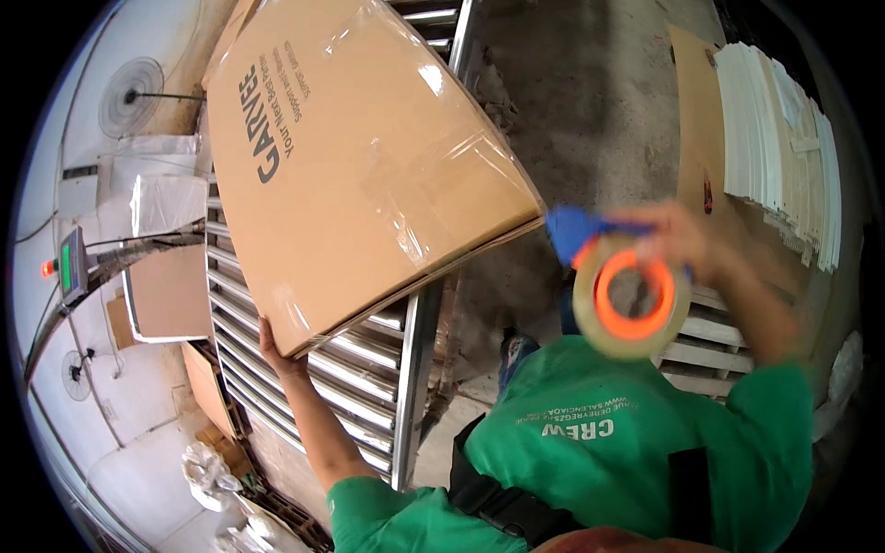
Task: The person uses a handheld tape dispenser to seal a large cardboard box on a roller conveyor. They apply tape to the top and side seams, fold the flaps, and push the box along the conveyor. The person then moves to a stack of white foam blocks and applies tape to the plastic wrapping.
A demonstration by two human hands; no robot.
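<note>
Bright even daylight; glare on box (369,157) tape film; strong fisheye bending, dark vignette corners; tape roll (631,295) slightly blurred.
</note>
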